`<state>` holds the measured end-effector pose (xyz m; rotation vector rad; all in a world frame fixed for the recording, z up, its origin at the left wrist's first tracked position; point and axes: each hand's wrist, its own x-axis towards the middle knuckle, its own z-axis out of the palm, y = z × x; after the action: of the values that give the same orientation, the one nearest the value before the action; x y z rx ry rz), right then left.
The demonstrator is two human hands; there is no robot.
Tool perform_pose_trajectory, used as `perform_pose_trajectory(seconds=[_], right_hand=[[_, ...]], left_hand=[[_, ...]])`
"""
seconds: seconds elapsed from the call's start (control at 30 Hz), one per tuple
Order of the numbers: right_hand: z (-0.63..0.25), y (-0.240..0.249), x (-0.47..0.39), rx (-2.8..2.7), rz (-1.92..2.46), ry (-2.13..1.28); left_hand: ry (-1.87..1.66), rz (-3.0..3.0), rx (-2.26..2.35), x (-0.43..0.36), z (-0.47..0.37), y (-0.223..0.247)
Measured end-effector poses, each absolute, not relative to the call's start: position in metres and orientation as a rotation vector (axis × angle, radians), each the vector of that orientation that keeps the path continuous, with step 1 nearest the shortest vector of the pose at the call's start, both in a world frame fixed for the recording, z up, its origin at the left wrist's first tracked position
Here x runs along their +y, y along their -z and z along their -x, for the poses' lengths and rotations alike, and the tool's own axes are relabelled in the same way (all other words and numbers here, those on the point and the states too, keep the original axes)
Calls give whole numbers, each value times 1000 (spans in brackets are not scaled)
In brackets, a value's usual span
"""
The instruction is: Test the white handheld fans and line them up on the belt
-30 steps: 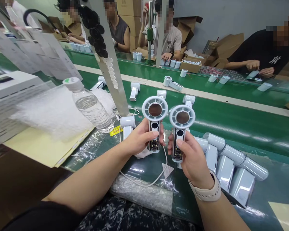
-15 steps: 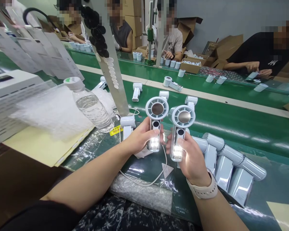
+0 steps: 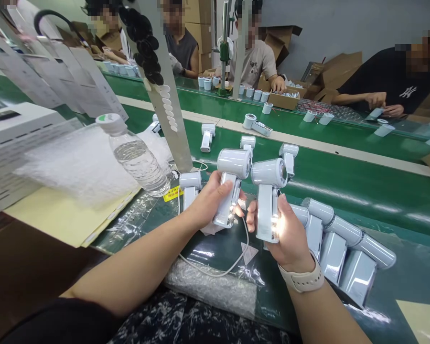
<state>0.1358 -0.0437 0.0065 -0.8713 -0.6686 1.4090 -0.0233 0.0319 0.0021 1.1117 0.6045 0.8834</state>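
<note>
In the head view my left hand point(image 3: 211, 198) is closed round the handle of a light blue handheld fan point(image 3: 234, 163), thumb across the handle. Beside it my right hand point(image 3: 288, 229) grips a second fan point(image 3: 268, 173) by its handle. Both fans are upright, heads turned sideways to the right and very near each other; I cannot tell whether they touch. Lights glow low on both handles. Under them a white cable point(image 3: 222, 275) curves over the green work surface. A row of similar fans point(image 3: 344, 229) lies right of my right hand.
A water bottle point(image 3: 138, 160), a plastic bag pile point(image 3: 79, 157) and a metal post point(image 3: 165, 95) stand or lie at the left. More fans point(image 3: 207, 137) are on the green belt point(image 3: 344, 172). Bubble wrap point(image 3: 215, 291) lies in front. Several people sit across.
Both held fans have turned, so their round grille faces no longer point at me and their sides show. Fans on the belt shifted slightly right. A person across moved a hand to a box.
</note>
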Motion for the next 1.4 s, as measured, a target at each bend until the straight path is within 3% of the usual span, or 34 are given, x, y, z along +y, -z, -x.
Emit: perform_pose_trajectory(seconds=[0.4, 0.87, 1.4], right_hand=[[-133, -15, -51, -626, 871, -1302], [-138, -21, -51, -614, 811, -1409], [-146, -16, -48, -525, 878, -1244]], left_hand=[[-888, -1150, 339, 27, 30, -4], [-749, -1118, 461, 26, 29, -6], [-704, -998, 454, 30, 28, -3]])
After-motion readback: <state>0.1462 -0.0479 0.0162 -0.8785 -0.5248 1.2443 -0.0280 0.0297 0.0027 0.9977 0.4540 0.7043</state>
